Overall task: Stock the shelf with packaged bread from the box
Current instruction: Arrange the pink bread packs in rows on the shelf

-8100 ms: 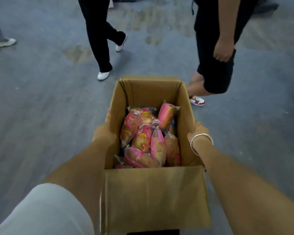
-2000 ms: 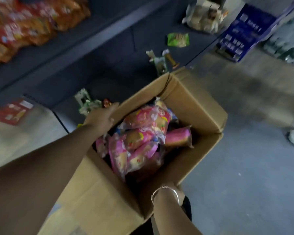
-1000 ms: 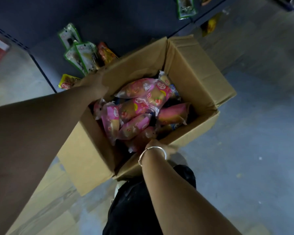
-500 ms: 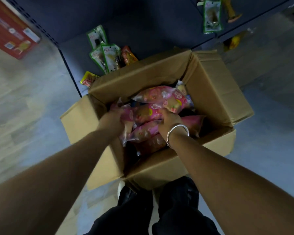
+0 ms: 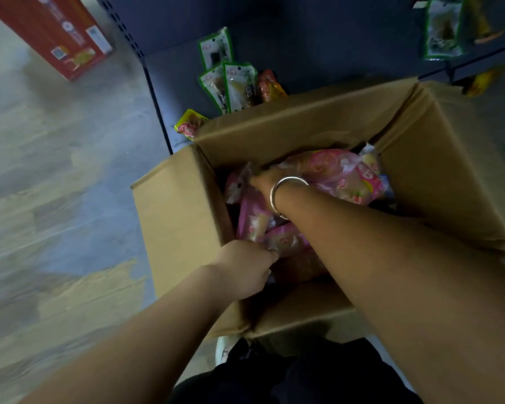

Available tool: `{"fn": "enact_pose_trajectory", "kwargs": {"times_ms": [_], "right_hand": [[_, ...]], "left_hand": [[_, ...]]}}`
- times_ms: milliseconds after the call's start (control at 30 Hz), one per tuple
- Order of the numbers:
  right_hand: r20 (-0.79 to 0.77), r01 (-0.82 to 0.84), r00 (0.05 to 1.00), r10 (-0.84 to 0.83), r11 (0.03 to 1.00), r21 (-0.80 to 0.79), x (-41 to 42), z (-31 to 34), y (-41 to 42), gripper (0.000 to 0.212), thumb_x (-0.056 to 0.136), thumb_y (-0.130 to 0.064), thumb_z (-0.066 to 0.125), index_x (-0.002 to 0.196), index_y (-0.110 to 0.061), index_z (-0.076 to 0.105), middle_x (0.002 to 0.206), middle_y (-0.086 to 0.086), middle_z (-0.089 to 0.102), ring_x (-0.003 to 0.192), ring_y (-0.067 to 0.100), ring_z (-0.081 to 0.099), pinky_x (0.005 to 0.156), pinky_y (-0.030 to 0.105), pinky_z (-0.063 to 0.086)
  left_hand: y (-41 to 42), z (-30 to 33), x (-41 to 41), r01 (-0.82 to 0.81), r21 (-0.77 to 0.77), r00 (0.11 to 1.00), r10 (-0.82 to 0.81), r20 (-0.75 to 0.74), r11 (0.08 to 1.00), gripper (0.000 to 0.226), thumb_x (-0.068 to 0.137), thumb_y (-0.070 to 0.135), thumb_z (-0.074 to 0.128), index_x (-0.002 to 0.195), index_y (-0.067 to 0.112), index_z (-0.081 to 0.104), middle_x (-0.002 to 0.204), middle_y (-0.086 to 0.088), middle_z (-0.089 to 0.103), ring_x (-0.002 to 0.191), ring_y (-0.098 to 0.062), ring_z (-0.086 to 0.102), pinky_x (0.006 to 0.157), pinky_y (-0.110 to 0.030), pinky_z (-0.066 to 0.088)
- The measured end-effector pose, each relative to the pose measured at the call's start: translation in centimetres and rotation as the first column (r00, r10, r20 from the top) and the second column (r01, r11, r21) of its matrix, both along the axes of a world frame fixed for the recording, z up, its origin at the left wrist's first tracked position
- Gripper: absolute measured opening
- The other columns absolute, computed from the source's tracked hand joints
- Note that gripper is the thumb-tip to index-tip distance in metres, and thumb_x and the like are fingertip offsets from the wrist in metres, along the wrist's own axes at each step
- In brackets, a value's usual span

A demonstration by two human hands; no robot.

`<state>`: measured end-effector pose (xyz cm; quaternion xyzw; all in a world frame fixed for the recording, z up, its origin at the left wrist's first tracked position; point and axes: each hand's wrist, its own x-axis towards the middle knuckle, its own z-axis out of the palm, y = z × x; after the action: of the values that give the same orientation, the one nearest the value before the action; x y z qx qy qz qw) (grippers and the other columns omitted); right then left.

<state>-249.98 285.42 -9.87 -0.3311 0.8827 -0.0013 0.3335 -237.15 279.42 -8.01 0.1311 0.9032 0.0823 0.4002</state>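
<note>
We stand over the open cardboard box (image 5: pixel 438 158), which sits on the floor against the front edge of the dark shelf (image 5: pixel 318 51), and both our hands are down inside it. Our left hand (image 5: pixel 245 269) is at the box's near-left corner, fingers curled around the end of a pink bread packet (image 5: pixel 254 220). Our right hand (image 5: pixel 264 180), bracelet (image 5: pixel 283 193) at the wrist, reaches across to the far-left corner; its fingers are hidden among the wrappers, so we cannot tell whether they grip anything. More bread packets (image 5: pixel 341 176) lie heaped along the box's far wall.

None of the bread is on the shelf yet. Green snack pouches (image 5: pixel 233 83) already stand near its left end, just beyond the box's far edge.

The risks we judge from here: our arms cross, so lifting both at once may snag one packet on the other arm and drop it. A pinch on a slick wrapper end may slip. Squeezing would crush the soft bread. Swinging packets onto the shelf could topple the pouches.
</note>
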Motion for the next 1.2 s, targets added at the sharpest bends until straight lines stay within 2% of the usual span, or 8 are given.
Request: {"fn": "enact_pose_trajectory", "kwargs": {"times_ms": [233,367,500,700,833,967,1033,1200], "right_hand": [[-0.023,-0.017,1.000,0.020,0.994,0.112,-1.1,10.9,5.1,0.040,0.094,-0.024,0.050,0.133,-0.018,0.050,0.138,0.010,0.049,0.127,0.028,0.047,0.104,0.034,0.038],[0.018,0.060,0.998,-0.061,0.996,0.062,-2.9,23.6,8.6,0.039,0.099,-0.031,0.038,0.121,-0.004,0.057,0.128,0.016,0.055,0.119,0.029,0.050,0.094,0.029,0.038],[-0.047,0.079,0.996,-0.077,0.997,0.025,-4.2,38.1,11.0,0.040,0.100,-0.030,0.034,0.117,-0.002,0.057,0.125,0.018,0.056,0.115,0.029,0.052,0.088,0.028,0.038],[-0.180,0.014,0.984,-0.008,0.999,0.030,-6.1,58.9,13.5,0.038,0.101,-0.033,0.032,0.115,-0.009,0.058,0.126,0.014,0.056,0.114,0.028,0.051,0.086,0.026,0.038],[-0.310,-0.021,0.951,0.012,0.999,-0.026,-7.0,70.1,14.0,0.035,0.100,-0.033,0.035,0.109,-0.011,0.060,0.125,0.013,0.056,0.116,0.029,0.051,0.091,0.030,0.039],[-0.429,-0.037,0.903,-0.032,0.988,-0.151,-7.3,78.8,13.0,0.035,0.099,-0.034,0.037,0.109,-0.010,0.061,0.115,0.011,0.061,0.101,0.029,0.057,0.080,0.032,0.043],[-0.463,-0.050,0.885,-0.057,0.975,-0.217,-7.6,82.1,12.1,0.033,0.098,-0.034,0.038,0.106,-0.012,0.062,0.107,0.009,0.062,0.086,0.025,0.056,0.079,0.035,0.048],[-0.551,-0.104,0.830,-0.089,0.945,-0.309,-8.0,87.8,8.9,0.039,0.098,-0.034,0.038,0.060,-0.026,0.044,0.074,-0.005,0.052,0.067,0.019,0.054,0.080,0.033,0.050]], "left_hand": [[-0.8,8.1,1.6,-0.324,0.089,0.944,0.329,-0.041,0.942,0.034,0.096,0.019,0.038,0.127,0.024,0.052,0.130,-0.003,0.056,0.119,-0.024,0.051,0.094,-0.027,0.040],[-3.6,18.3,1.1,-0.682,0.123,0.728,0.686,0.015,0.721,0.027,0.093,0.013,0.047,0.115,0.015,0.062,0.116,-0.012,0.064,0.109,-0.028,0.058,0.083,-0.025,0.042],[-6.5,30.0,-0.7,-0.830,0.097,0.554,0.832,0.033,0.549,0.023,0.088,0.008,0.054,0.109,0.006,0.065,0.108,-0.020,0.066,0.101,-0.034,0.062,0.088,-0.033,0.047],[-6.1,49.7,-5.6,-0.853,0.183,0.502,0.864,0.035,0.488,0.011,0.089,0.001,0.050,0.091,0.003,0.061,0.080,-0.015,0.055,0.057,-0.017,0.047,0.041,-0.013,0.042],[-5.2,62.9,-7.8,-0.765,0.328,0.572,0.819,-0.048,0.554,0.017,0.085,-0.005,0.052,0.079,0.010,0.058,0.085,-0.011,0.054,0.071,-0.020,0.049,0.060,-0.020,0.043],[-4.4,73.3,-9.1,-0.681,0.539,0.458,0.863,-0.214,0.495,0.022,0.085,0.000,0.057,0.104,0.010,0.061,0.092,-0.010,0.059,0.064,-0.013,0.052,0.043,-0.008,0.041],[-4.7,76.9,-9.5,-0.615,0.613,0.429,0.863,-0.268,0.496,0.014,0.091,0.008,0.052,0.102,0.010,0.060,0.092,-0.010,0.062,0.066,-0.013,0.057,0.059,-0.019,0.046],[-6.6,82.9,-9.5,-0.523,0.689,0.346,0.864,-0.366,0.501,0.014,0.096,0.023,0.045,0.101,0.021,0.057,0.086,0.001,0.065,0.081,-0.016,0.062,0.075,-0.030,0.046]]}}
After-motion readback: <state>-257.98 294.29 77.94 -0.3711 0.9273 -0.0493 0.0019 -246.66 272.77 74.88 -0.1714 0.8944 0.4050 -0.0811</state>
